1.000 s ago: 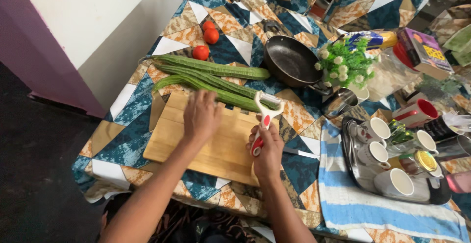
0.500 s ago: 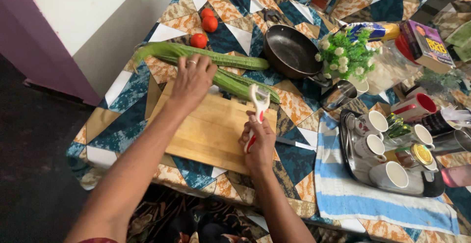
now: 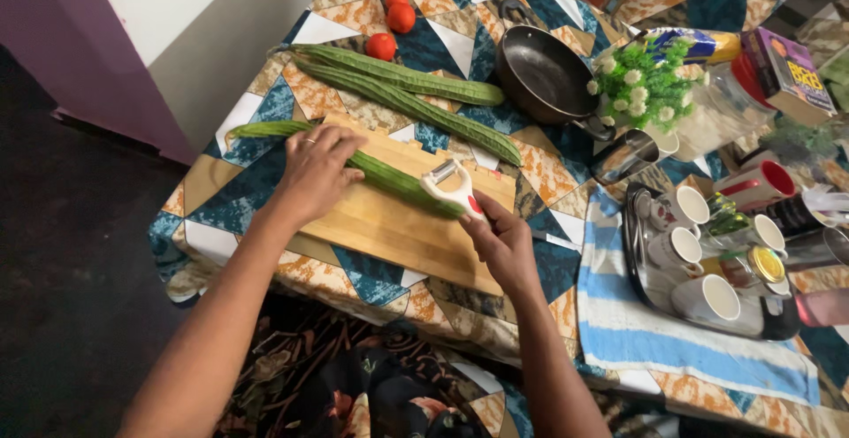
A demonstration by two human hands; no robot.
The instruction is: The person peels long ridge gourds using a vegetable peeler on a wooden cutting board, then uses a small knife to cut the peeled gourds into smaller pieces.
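A long green ridged gourd [image 3: 389,175] lies across the wooden cutting board [image 3: 398,226]. My left hand [image 3: 317,171] presses it down near its left part, a ring on one finger. My right hand [image 3: 502,242] grips a white and red peeler [image 3: 449,188], whose blade rests on the gourd's right end. Two more long gourds [image 3: 402,89] lie on the patterned tablecloth beyond the board.
Three red tomatoes [image 3: 390,22] sit at the far edge. A dark frying pan [image 3: 541,76], a small plant with white flowers [image 3: 643,84], a steel cup [image 3: 624,157] and a tray of white cups [image 3: 699,261] on a striped towel stand to the right. A knife [image 3: 555,242] lies beside the board.
My left hand has pulled one gourd from the pile onto the board. My right hand has lowered the peeler onto that gourd's right end.
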